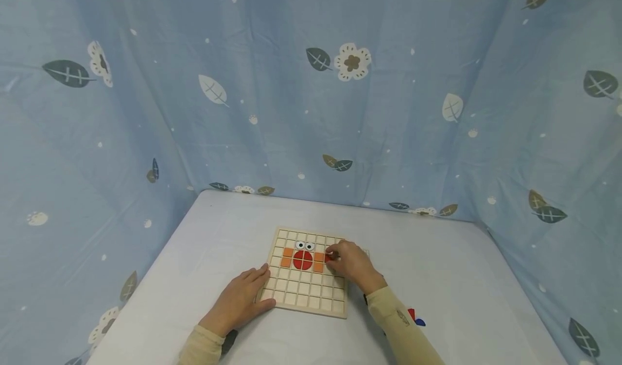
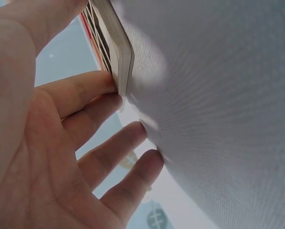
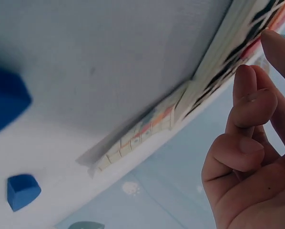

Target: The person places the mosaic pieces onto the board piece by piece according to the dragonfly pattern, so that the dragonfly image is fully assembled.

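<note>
A wooden grid board (image 1: 301,302) lies on the table. Two eye tiles (image 1: 305,245) sit above a red circle (image 1: 303,260) of quarter pieces, with orange squares (image 1: 286,257) on both sides. My left hand (image 1: 240,300) touches the board's near left corner, fingers fairly straight along the left edge and thumb at the front edge. Over the board's right side, my right hand (image 1: 355,265) pinches a red piece (image 1: 328,257), mostly hidden by the fingertips. The right wrist view shows red (image 3: 252,48) between thumb and fingertip, with the other fingers curled.
A printed pattern card (image 3: 145,129) lies beyond the board's right side, mostly hidden by my right hand in the head view. Near my right forearm are a red piece (image 1: 411,313) and a blue piece (image 1: 420,322). Blue patterned cloth (image 1: 291,84) hangs around the white table (image 1: 233,219).
</note>
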A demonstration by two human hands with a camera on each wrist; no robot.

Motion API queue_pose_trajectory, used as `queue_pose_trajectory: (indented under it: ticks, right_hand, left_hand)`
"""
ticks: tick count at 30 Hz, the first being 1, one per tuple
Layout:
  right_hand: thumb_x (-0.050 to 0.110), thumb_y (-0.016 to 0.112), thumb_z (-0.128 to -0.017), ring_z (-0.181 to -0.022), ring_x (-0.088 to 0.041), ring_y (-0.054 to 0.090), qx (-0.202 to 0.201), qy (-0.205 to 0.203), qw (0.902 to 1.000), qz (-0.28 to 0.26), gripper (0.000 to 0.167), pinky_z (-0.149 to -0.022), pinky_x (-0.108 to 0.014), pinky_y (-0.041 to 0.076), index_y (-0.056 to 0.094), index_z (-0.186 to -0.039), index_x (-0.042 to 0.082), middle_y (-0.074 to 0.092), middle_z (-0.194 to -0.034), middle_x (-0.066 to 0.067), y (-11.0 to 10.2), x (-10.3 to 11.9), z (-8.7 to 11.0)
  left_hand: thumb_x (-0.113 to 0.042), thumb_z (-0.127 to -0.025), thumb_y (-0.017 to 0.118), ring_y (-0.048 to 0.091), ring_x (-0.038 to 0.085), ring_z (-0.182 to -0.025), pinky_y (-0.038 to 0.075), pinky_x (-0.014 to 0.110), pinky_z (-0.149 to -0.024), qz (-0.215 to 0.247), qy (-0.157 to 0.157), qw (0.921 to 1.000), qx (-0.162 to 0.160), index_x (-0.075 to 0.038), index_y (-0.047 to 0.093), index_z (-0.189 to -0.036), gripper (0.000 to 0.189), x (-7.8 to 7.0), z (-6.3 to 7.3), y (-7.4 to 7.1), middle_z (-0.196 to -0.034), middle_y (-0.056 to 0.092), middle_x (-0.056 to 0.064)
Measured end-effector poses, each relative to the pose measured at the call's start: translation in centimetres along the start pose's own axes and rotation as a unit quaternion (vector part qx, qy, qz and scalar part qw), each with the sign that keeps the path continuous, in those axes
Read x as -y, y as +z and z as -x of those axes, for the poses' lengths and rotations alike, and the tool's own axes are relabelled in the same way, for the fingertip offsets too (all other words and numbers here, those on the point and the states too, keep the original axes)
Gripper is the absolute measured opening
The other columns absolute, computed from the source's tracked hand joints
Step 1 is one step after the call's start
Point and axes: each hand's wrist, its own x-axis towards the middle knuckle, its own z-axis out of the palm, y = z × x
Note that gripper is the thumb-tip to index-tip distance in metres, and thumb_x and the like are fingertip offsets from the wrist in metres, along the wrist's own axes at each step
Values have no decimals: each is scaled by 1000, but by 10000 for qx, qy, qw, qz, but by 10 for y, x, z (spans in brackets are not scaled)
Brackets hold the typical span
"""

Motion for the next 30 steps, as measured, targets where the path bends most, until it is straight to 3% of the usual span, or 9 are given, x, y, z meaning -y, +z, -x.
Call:
queue_pose_trajectory:
  ticks: [11,21,25,30]
  right_hand:
    - [23,83,-87,-82,-14,66,-697,-230,9970,249,29,-67,-31,56,76,-114,14,71,-96,2,-15,8,18]
    - [27,82,-88,-67,-7,55,-1424,-470,9883,282,31,-53,-22,46,76,-116,16,69,-95,2,-45,10,48]
    - [25,82,-88,-62,-1,47,-1617,-414,9857,234,30,-49,-20,42,76,-116,17,68,-94,8,-56,8,61]
    - [27,79,-91,-64,-1,46,-1703,-286,9847,233,29,-47,-20,39,75,-118,20,67,-96,11,-70,7,77]
  left_hand:
    - [-47,-91,73,49,42,-134,41,57,-110,-18,-24,10000,17,4,55,-142,75,0,0,-1,-151,50,16]
    - [-47,-91,73,48,41,-135,41,57,-111,4,-84,9999,103,3,54,-143,75,-1,-1,0,-152,49,15]
    - [-48,-91,73,48,41,-135,41,57,-111,1,-51,10000,78,3,54,-143,75,-1,-2,0,-152,49,16]
    - [-49,-91,73,48,40,-136,40,56,-111,-24,-110,9999,101,3,55,-143,75,0,-1,1,-152,49,15]
